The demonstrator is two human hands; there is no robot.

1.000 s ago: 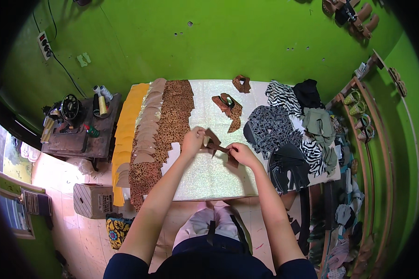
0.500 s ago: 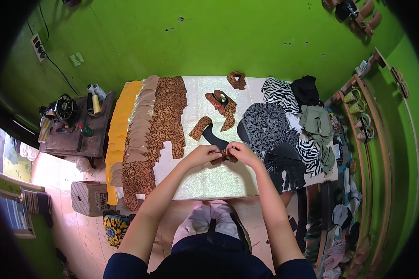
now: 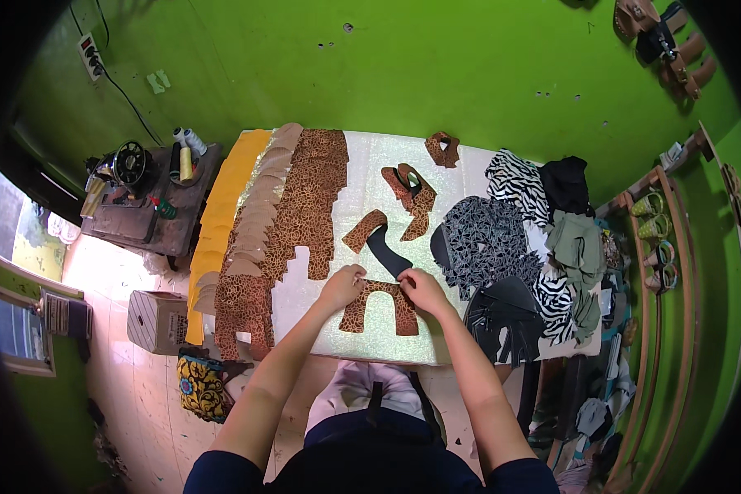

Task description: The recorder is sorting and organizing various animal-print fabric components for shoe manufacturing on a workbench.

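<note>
Between my hands is an arch-shaped piece of brown leopard-print material, spread near the table's front edge with its two legs pointing toward me. My left hand pinches its upper left corner. Fingers of my right hand are closed on the upper right corner. Just beyond lies a dark curved strip, joined or touching a leopard-print piece at its far end. Farther back are a looped leopard-print piece and a smaller one.
Overlapping rows of yellow pieces, tan pieces and leopard-print pieces cover the table's left. Patterned grey pieces, zebra-print pieces and black pieces lie right. A sewing machine stands far left.
The leopard-print piece was bunched between my close-set fingers; now it is opened out flat into an arch. My hands have moved slightly apart. The whole view has shifted a little.
</note>
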